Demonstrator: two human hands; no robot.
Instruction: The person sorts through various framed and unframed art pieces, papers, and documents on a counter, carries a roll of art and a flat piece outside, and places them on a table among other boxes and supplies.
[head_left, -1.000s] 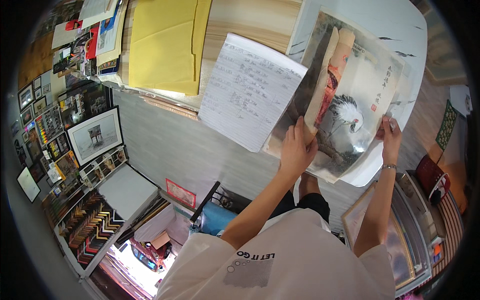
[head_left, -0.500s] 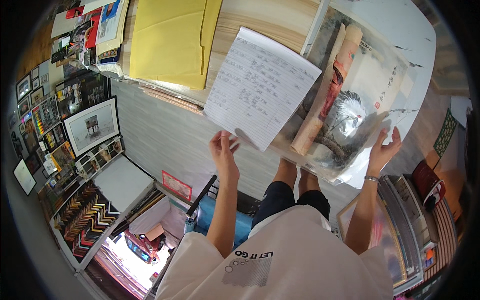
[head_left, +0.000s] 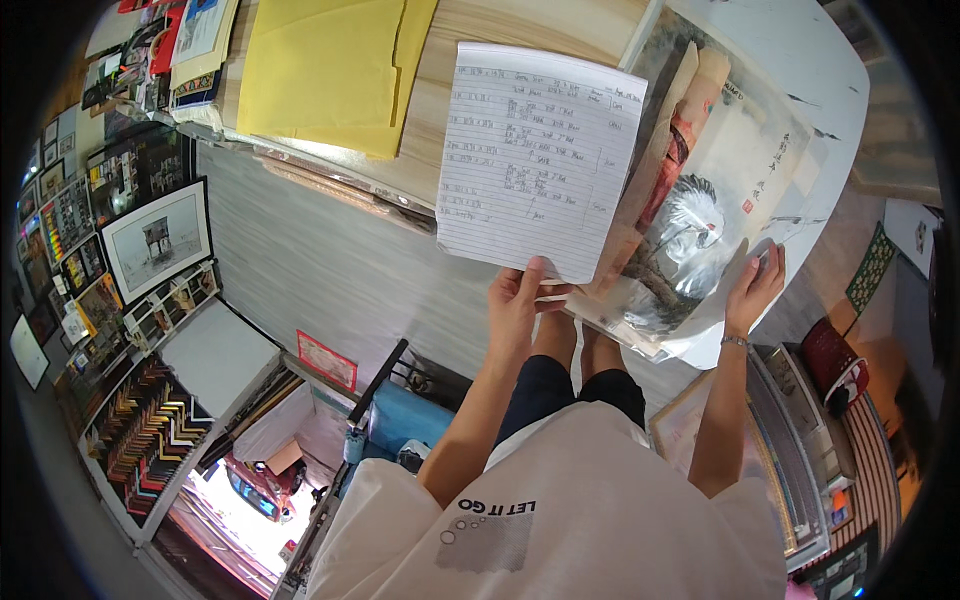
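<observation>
My left hand (head_left: pixel 525 298) pinches the lower edge of a lined writing pad (head_left: pixel 535 175), thumb on top and the fingers partly under it. Handwriting covers much of the page. The pad's right side overlaps a rolled paper (head_left: pixel 707 100) with red patches, which lies on an ink painting (head_left: pixel 765 120) of a white bird. At the near right of the painting, my right hand (head_left: pixel 757 285) rests along the edge of the sheets, its fingers stretched out. A pale marbled surface (head_left: pixel 840 90) shows beyond the painting.
Large yellow envelopes (head_left: pixel 320 75) lie on the wooden table (head_left: pixel 510 20). At left, a framed picture (head_left: pixel 157 245) stands near a rack of frame corner samples (head_left: pixel 160 430). A blue seat (head_left: pixel 405 410) is below my left arm. More frames (head_left: pixel 765 450) lean at the right.
My left hand has moved right and taken hold of the pad's lower edge. The pad has turned straighter, its writing facing me. My right hand stays by the painting, its fingers now closer together.
</observation>
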